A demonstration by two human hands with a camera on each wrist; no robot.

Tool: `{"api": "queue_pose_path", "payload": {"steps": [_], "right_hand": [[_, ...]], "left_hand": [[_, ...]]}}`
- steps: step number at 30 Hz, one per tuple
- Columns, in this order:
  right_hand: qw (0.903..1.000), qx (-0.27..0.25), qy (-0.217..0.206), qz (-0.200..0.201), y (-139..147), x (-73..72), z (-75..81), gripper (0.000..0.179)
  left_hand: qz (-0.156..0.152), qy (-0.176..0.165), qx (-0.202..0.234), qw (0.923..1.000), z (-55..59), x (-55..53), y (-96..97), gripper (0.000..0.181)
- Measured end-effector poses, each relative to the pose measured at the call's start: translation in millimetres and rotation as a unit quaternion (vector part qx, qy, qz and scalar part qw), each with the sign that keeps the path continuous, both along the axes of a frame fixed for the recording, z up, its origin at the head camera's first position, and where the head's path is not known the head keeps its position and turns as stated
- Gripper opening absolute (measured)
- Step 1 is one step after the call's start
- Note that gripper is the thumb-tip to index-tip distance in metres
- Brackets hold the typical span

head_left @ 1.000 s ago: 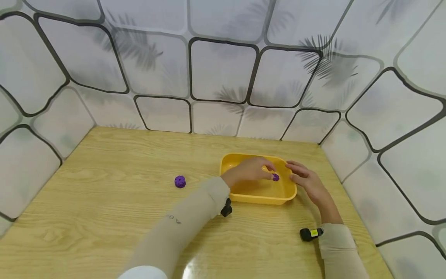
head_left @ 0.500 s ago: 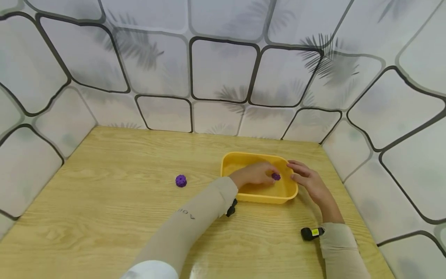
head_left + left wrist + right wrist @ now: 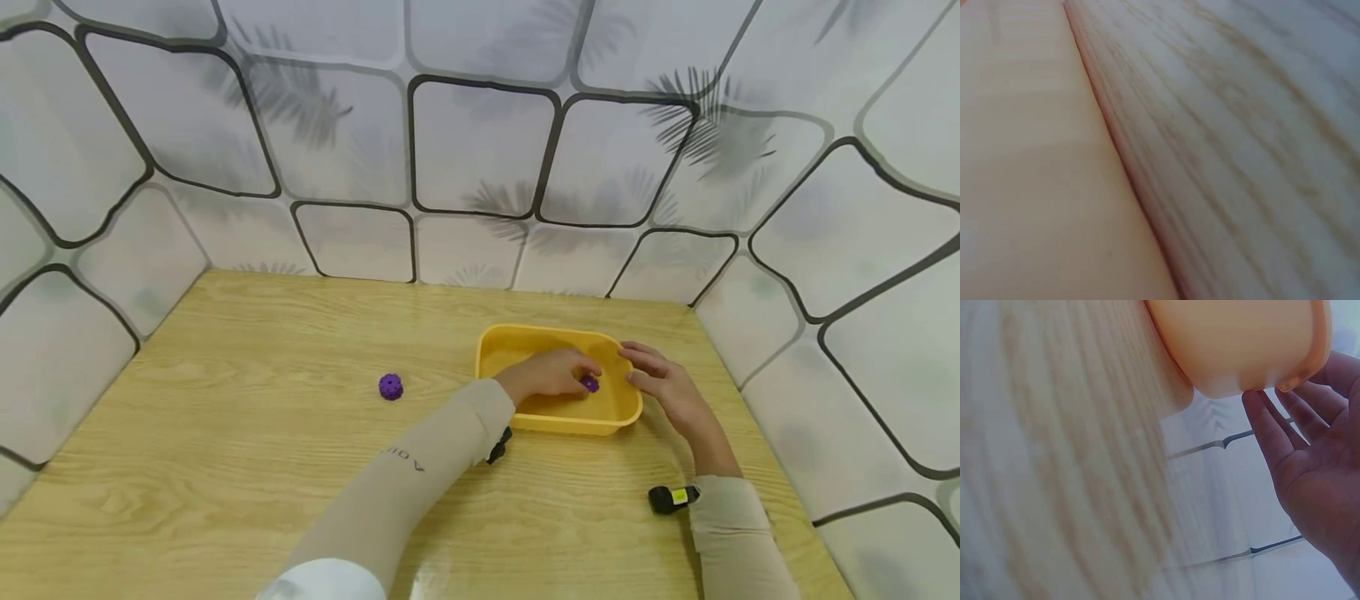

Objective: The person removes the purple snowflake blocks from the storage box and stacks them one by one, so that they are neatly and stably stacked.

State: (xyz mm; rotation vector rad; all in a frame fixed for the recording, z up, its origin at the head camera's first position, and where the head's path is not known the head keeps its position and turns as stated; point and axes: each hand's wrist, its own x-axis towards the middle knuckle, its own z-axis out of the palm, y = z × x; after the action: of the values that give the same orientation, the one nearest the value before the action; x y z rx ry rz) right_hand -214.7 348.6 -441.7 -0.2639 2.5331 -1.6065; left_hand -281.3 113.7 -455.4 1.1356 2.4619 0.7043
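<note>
A yellow plastic basin (image 3: 558, 425) stands on the table. Reaching into it from the left, my left hand (image 3: 551, 373) has its thumb and index finger bent around a small purple notched round piece (image 3: 590, 384), pinching it low over the basin floor. My right hand (image 3: 663, 387) is at the basin's right end, its fairly straight fingertips touching the rim and outer wall. In the right wrist view, the fingertips (image 3: 1252, 399) meet the basin wall (image 3: 1235, 350). The left wrist view shows only the basin's outer side (image 3: 1035, 162) beside the wood.
A second purple notched round piece (image 3: 391, 387) lies on the wood-grain table (image 3: 247, 400) left of the basin. Patterned walls (image 3: 480, 150) enclose the table at the back and both sides. A black device (image 3: 671, 500) is at the right wrist.
My left hand has gone slightly further right and down into the basin, its fingers curling in more. The purple piece it pinches has shifted a little lower. The right hand stays at the rim.
</note>
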Motion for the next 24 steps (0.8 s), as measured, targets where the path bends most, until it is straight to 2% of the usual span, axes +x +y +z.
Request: {"api": "queue_pose_path", "payload": {"steps": [5,12,18,24], "right_hand": [[1.0,0.004,0.001,0.0,-0.8,0.0,1.0,0.05],[1.0,0.005,-0.007,-0.003,-2.1,1.2,2.6,0.051],[0.9999,0.003,-0.011,-0.004,-3.2,1.3,3.0,0.051],[1.0,0.003,-0.009,-0.003,-3.1,0.5,3.0,0.051]], "left_hand": [[0.015,0.002,-0.016,0.9998,0.1,0.9,0.0,0.044],[0.005,0.009,-0.02,0.9997,2.2,2.6,-0.4,0.047],[-0.001,0.012,-0.019,0.9998,0.0,1.1,-0.7,0.04],[0.001,0.0,-0.011,0.9999,-0.5,0.1,-0.2,0.032]]}}
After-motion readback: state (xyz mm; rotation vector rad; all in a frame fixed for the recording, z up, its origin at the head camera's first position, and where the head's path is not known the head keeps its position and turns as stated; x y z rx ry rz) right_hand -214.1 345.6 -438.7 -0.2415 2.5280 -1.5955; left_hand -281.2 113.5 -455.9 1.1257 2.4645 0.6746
